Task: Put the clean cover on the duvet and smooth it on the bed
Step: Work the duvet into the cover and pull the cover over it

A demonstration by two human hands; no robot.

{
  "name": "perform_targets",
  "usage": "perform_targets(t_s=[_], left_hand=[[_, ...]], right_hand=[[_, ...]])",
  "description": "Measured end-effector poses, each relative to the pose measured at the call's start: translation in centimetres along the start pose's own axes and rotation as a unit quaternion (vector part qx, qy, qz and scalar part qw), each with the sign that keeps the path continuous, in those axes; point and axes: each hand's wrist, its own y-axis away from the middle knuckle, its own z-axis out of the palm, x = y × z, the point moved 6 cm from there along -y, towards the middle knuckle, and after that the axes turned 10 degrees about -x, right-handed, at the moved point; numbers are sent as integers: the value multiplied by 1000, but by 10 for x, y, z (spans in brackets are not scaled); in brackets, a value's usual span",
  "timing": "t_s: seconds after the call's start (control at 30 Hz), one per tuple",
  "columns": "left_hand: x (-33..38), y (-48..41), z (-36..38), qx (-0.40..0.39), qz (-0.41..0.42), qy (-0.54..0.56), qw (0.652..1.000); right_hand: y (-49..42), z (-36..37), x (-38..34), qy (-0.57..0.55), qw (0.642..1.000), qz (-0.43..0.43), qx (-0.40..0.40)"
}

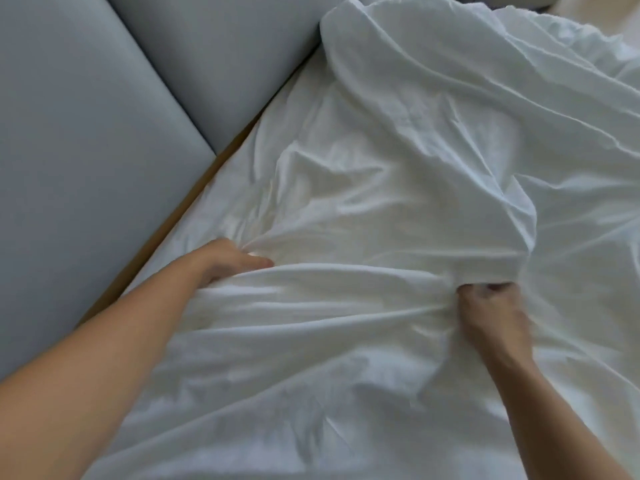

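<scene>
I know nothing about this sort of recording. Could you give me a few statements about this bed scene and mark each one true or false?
1. Both the left hand and the right hand are on the white cover. True.
2. The right hand lies flat with straight fingers. False: its fingers are curled and bunch the fabric.
3. The white cover lies smooth on the bed. False: it is heavily creased and heaped up at the far side.
4. Grey padded panels stand along the left of the bed. True.
</scene>
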Motion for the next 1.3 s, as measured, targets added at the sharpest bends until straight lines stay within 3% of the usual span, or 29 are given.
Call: perform_targets(t_s=[0.07, 0.2, 0.3, 0.4, 0.53, 0.63, 0.67, 0.73, 0.8, 0.9, 1.07, 1.17, 1.23, 1.3], left_hand=[[2, 0, 8, -76, 5, 42, 996], [12, 1, 14, -97, 31, 56, 993], [13, 4, 10, -35, 67, 142, 987], [31, 24, -2, 15, 136, 161, 977], [57, 54, -72, 104, 227, 262, 932], [29, 51, -111, 174, 178, 267, 931], [11, 43, -107, 141, 153, 261, 943], [-22, 33, -82, 2, 92, 277, 957], [-55, 32, -59, -101, 40, 205, 973], [-86, 33, -33, -141, 16, 124, 982], [-71, 22, 1, -39, 128, 176, 975], [-57, 17, -20, 26, 153, 228, 961], [-50, 16, -51, 70, 161, 249, 952], [-45, 14, -83, 122, 164, 245, 948]], right_hand=[[17, 53, 8, 9, 996, 28, -80], [33, 84, 28, -70, 994, 56, -57], [35, 67, 29, -93, 995, 25, -40], [45, 43, 24, -142, 989, -21, 15], [63, 28, 2, -189, 976, -55, 97], [73, 46, -16, -125, 989, -71, 36], [78, 58, -18, -59, 995, -76, 11], [87, 88, -7, 91, 992, -79, -20], [97, 110, 7, 188, 980, -59, -40], [101, 114, 16, 126, 990, -18, -54], [106, 90, 28, 92, 993, -66, -14], [122, 74, 25, 99, 991, -88, 32], [161, 78, -2, 65, 981, -176, 55], [209, 114, -29, 142, 952, -271, 23]])
